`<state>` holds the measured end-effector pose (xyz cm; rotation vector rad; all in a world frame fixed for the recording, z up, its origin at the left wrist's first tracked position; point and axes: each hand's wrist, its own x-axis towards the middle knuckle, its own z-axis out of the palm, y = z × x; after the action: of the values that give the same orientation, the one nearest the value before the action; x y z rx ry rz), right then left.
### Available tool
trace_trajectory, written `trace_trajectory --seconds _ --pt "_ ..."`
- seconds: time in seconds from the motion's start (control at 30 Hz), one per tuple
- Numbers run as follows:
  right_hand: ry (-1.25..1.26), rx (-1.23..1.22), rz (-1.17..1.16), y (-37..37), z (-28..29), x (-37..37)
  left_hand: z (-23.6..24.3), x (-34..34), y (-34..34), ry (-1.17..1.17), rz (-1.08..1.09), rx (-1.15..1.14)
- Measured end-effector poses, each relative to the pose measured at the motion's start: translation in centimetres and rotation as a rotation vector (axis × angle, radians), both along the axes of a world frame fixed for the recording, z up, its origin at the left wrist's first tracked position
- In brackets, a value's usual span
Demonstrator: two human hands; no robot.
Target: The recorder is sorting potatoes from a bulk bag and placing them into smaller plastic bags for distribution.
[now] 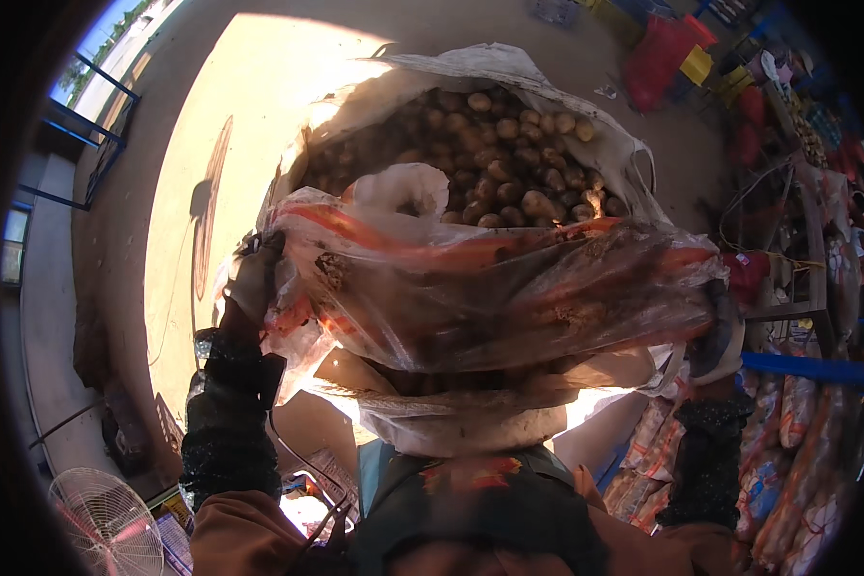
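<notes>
A large white woven sack (398, 427) stands open in front of me, holding a pile of round brown potatoes (509, 158). A dirt-smeared translucent plastic bag with red stripes (499, 298) stretches across the sack's near part, over some of the potatoes. My left hand (254, 274) grips the bag's left edge with closed fingers. My right hand (712, 341), partly shaded, is closed on the bag at its right edge. Dark sleeves cover both my forearms.
A wire fan (101, 518) sits at lower left, near a blue railing farther up. On the right are a frame stand (787, 312), a blue bar (811, 370) and several stacked filled bags (797, 422). Red and yellow objects (658, 62) lie on the floor at back right.
</notes>
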<state>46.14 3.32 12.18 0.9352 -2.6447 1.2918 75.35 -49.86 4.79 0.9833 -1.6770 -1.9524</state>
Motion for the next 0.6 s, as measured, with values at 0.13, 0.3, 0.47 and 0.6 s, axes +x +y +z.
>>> trace_trajectory --seconds 0.13,0.3,0.47,0.6 --pt "-0.689 -0.421 -0.147 0.7 2.8 -7.4 5.9 3.1 -3.7 0.083 -0.468 0.079" --pt "-0.65 -0.023 -0.135 2.0 -3.6 -14.5 0.5 3.8 -2.6 -0.757 -0.495 -0.911" --pt "-0.517 -0.287 -0.302 0.1 -5.9 -13.1 -0.9 5.4 -2.3 -0.42 -0.505 -1.386" --pt "-0.657 -0.569 -0.252 -1.6 0.9 -11.6 3.3 6.7 -3.2 0.034 -0.203 0.064"
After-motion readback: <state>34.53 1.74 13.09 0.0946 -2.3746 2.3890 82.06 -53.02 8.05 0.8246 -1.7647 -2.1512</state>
